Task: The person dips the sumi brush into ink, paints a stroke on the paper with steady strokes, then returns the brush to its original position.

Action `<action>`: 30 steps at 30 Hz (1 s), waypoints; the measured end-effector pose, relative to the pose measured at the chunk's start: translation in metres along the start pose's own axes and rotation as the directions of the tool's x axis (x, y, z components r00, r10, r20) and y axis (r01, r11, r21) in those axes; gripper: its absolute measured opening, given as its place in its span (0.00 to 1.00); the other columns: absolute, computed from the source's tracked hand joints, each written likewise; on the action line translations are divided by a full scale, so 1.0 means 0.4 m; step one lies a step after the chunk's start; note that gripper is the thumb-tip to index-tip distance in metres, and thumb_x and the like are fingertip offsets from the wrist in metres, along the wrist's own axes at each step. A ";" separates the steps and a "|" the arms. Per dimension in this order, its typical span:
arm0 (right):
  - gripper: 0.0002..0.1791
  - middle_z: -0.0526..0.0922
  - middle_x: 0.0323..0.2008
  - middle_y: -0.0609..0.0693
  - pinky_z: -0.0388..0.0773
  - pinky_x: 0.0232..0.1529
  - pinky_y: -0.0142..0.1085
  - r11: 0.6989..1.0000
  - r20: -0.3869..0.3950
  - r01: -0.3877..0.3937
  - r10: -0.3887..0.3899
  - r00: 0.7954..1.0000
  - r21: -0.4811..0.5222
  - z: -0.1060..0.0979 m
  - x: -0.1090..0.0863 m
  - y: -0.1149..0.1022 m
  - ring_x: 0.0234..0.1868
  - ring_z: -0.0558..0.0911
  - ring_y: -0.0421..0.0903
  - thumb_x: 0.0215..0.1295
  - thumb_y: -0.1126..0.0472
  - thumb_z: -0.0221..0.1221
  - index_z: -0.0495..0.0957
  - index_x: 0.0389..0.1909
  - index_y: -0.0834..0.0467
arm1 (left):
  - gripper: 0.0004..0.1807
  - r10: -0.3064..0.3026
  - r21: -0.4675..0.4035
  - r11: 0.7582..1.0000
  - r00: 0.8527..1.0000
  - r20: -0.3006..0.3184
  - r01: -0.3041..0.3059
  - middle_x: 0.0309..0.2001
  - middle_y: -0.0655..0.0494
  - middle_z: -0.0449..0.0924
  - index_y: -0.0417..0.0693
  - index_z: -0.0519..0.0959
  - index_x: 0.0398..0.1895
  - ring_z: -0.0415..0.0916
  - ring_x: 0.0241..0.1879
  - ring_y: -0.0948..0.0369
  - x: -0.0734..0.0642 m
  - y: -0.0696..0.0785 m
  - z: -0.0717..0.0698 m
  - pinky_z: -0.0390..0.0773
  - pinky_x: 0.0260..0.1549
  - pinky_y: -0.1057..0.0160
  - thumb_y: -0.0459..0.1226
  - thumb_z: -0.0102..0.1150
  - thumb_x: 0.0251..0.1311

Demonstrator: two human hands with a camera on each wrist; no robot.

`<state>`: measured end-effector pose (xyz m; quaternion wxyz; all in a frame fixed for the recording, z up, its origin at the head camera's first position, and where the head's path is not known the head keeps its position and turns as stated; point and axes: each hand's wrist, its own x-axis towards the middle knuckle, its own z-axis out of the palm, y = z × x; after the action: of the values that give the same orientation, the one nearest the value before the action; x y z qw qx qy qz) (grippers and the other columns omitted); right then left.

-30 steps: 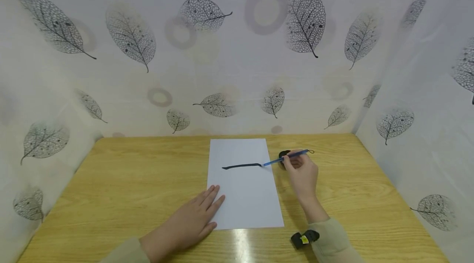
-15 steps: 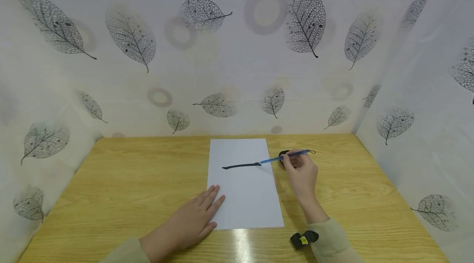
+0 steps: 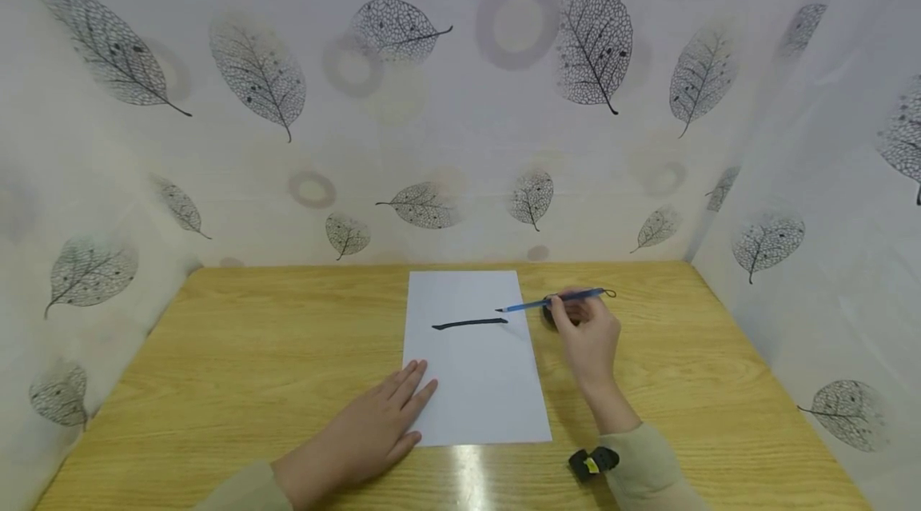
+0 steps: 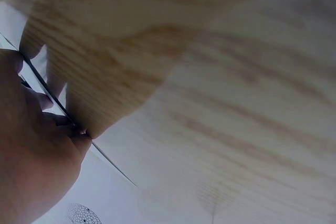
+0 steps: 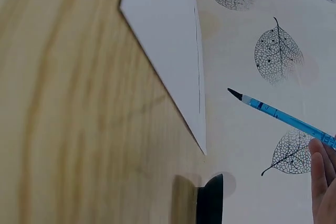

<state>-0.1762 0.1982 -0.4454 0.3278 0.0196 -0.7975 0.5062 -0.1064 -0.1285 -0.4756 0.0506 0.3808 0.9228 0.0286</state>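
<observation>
A white sheet of paper (image 3: 482,395) lies on the wooden table, with one black, roughly horizontal ink stroke (image 3: 471,324) across its upper half. My left hand (image 3: 374,427) rests flat with fingers spread over the sheet's lower left edge. Between thumb and fingers, my right hand (image 3: 590,339) pinches a blue writing brush (image 3: 525,305) with a loop at its tail. The brush's dark tip (image 5: 234,94) shows off the paper in the right wrist view; from the head it appears just above the stroke's right end. Behind the right hand sits a black object (image 3: 549,317), partly hidden.
The wooden table (image 3: 273,335) extends on both sides of the paper. Pale cloth (image 3: 460,119) printed with leaves and rings hangs behind and along the sides. A black device (image 3: 593,463) with a yellow mark is at the right wrist.
The brush tip has gone from the stroke's right end, up and slightly left, off the line. The stroke's right end looks thicker than one second ago. The left hand has stayed in place.
</observation>
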 end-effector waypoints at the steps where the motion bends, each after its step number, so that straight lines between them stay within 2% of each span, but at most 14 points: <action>1: 0.04 0.91 0.33 0.63 0.80 0.36 0.15 1.000 0.000 0.003 -0.003 1.000 0.002 0.000 0.001 0.000 0.32 0.81 0.21 0.67 0.72 0.69 0.84 0.39 0.69 | 0.35 0.000 0.000 1.000 1.000 0.000 0.000 0.85 0.40 0.53 0.47 0.60 0.84 0.54 0.84 0.46 0.000 0.000 -0.001 0.66 0.80 0.48 0.53 0.44 0.82; 7: 0.04 0.91 0.33 0.63 0.81 0.37 0.15 0.999 -0.005 0.029 -0.029 1.000 0.020 -0.003 0.008 -0.005 0.33 0.81 0.21 0.66 0.74 0.68 0.84 0.39 0.70 | 0.35 0.004 -0.001 1.000 1.000 0.004 -0.004 0.85 0.40 0.54 0.46 0.61 0.84 0.55 0.84 0.46 0.000 0.001 -0.001 0.67 0.79 0.48 0.53 0.45 0.82; 15: 0.04 0.91 0.33 0.64 0.80 0.39 0.14 0.993 -0.015 0.115 -0.115 0.993 0.000 -0.010 0.024 -0.009 0.34 0.80 0.18 0.65 0.76 0.68 0.84 0.38 0.71 | 0.35 0.003 0.009 1.000 1.000 -0.005 -0.003 0.85 0.40 0.55 0.46 0.62 0.83 0.55 0.84 0.46 0.001 0.003 0.001 0.66 0.80 0.49 0.53 0.45 0.81; 19: 0.04 0.91 0.33 0.63 0.79 0.39 0.14 0.989 -0.009 0.148 -0.148 0.989 -0.021 -0.015 0.032 -0.007 0.35 0.80 0.16 0.65 0.75 0.68 0.84 0.38 0.70 | 0.35 -0.005 -0.007 1.000 1.000 0.011 0.005 0.85 0.41 0.54 0.47 0.61 0.84 0.55 0.84 0.47 0.000 0.004 -0.003 0.66 0.80 0.48 0.54 0.45 0.81; 26: 0.04 0.91 0.34 0.61 0.79 0.40 0.13 0.969 -0.005 0.234 -0.235 0.972 -0.080 -0.026 0.041 0.000 0.37 0.78 0.14 0.64 0.75 0.68 0.84 0.38 0.69 | 0.35 -0.006 -0.015 1.000 1.000 0.018 0.006 0.85 0.41 0.53 0.47 0.61 0.84 0.54 0.85 0.46 0.002 0.002 0.000 0.65 0.80 0.48 0.54 0.44 0.82; 30: 0.03 0.92 0.34 0.59 0.80 0.39 0.15 0.956 -0.009 0.279 -0.281 0.960 -0.094 -0.030 0.043 0.004 0.36 0.82 0.20 0.64 0.75 0.68 0.85 0.38 0.68 | 0.36 -0.007 -0.014 1.000 1.000 0.026 0.007 0.85 0.41 0.53 0.47 0.61 0.84 0.53 0.85 0.47 0.002 0.001 0.001 0.65 0.80 0.48 0.54 0.44 0.82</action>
<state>-0.1843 0.2142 -0.4340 0.4055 0.1117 -0.8054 0.4177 -0.1068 -0.1275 -0.4760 0.0652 0.3774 0.9233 0.0300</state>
